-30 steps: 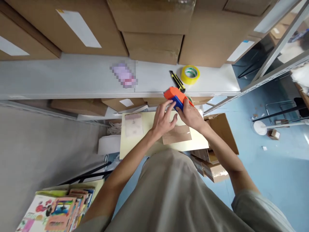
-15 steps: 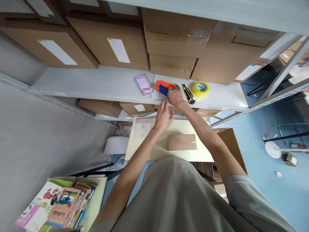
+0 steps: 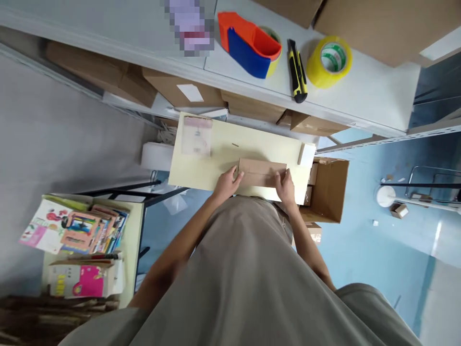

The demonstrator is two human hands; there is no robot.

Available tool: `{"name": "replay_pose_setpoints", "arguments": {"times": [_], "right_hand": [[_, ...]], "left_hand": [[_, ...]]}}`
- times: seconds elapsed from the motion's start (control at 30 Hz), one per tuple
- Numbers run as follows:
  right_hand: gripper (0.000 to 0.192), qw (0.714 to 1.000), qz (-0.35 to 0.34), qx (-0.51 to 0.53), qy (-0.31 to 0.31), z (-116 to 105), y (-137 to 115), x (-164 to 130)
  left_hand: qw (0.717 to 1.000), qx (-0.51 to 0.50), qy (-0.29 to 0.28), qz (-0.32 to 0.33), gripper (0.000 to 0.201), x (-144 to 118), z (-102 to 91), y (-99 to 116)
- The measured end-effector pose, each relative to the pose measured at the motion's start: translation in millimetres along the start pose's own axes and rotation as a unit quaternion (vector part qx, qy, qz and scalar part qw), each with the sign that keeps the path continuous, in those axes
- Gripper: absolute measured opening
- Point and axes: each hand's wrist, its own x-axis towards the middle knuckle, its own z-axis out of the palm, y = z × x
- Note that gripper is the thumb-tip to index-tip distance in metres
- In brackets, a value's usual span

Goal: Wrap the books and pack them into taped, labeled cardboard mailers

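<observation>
A small brown cardboard box is between my two hands, above the pale yellow tabletop. My left hand grips its left end, thumb on the upper face. At the right end my right hand holds it the same way. On the grey shelf beyond lie an orange and blue tape dispenser, a yellow and black utility knife and a roll of yellow tape. Whether the box rests on the table or is slightly lifted, I cannot tell.
A clear plastic bag or sheet lies at the table's left, and a small white box at its right. An open carton stands right of the table. Books are piled on a side table at lower left.
Both hands have left the tape dispenser on the shelf and come down to the table, taking hold of the cardboard box. The view has tilted downward.
</observation>
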Motion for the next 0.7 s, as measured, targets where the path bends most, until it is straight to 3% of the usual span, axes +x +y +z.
{"name": "replay_pose_setpoints", "arguments": {"times": [0.13,0.23,0.33,0.43,0.53,0.7], "right_hand": [[0.109,0.998,0.048,0.047,-0.005,15,2,-7],[0.093,0.995,0.047,0.087,-0.027,9,1,-3],[0.080,0.994,0.035,0.090,-0.055,6,-1,-2],[0.074,0.994,0.006,0.073,-0.084,16,-13,8],[0.070,0.993,-0.019,0.050,-0.108,32,-37,44],[0.067,0.998,0.000,0.020,-0.063,47,-79,139]], "left_hand": [[0.996,0.066,-0.017,-0.059,0.073,8,21.2,26],[0.994,0.063,-0.025,-0.086,0.066,15,23.2,27],[0.993,0.059,-0.025,-0.099,0.057,19,13.0,17],[0.991,0.064,0.004,-0.114,0.051,26,-9.4,1],[0.993,0.031,0.022,-0.108,0.044,51,-35.4,-14],[0.996,-0.077,0.040,0.005,0.034,140,-57.7,-8]]}}
